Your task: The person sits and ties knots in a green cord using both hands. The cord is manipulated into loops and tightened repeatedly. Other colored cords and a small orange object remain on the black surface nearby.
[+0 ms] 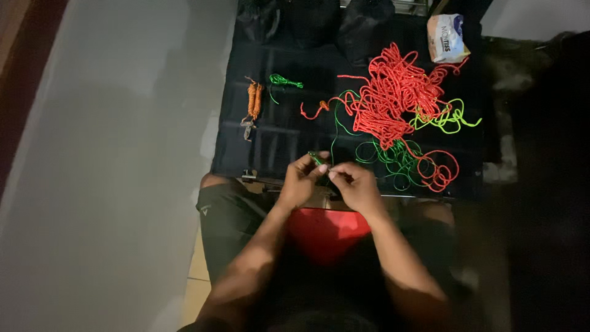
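Head view: a green cord (335,132) is pinched at lower centre of the frame between the left hand (299,183) and right hand (358,188), both clamped on it. A red cord pile (393,95) is seen at upper right, on a black mat (276,132).

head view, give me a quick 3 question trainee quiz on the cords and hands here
1. True or false: the red cord pile lies left of the orange braided piece.
2. What colour is the cord pinched between the left hand and right hand?
A. green
B. white
C. blue
3. What lies at the black mat's far right corner?

Key
1. False, it lies to the right.
2. A, the dark green cord.
3. A white packet.
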